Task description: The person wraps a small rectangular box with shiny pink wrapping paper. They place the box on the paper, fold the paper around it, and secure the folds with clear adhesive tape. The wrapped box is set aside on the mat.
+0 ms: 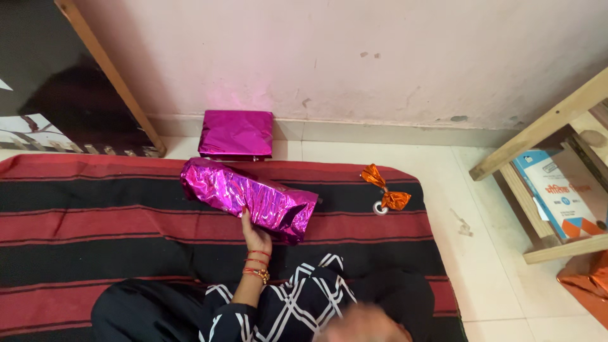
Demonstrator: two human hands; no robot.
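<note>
A long package wrapped in shiny magenta foil (247,196) lies tilted on a red and black striped mat (95,221). My left hand (254,235), with red and gold bangles at the wrist, grips the package's near edge close to its right end. A blurred skin-toned shape (361,324) at the bottom edge may be my right hand; its fingers cannot be made out. My lap in black and white patterned cloth (297,297) fills the lower middle.
A second, squarer magenta-wrapped box (235,134) sits on the tiled floor against the wall. An orange foil bow beside a small tape roll (385,190) lies on the mat's right part. A wooden shelf with a book (557,190) stands at right, a dark framed panel (57,82) at left.
</note>
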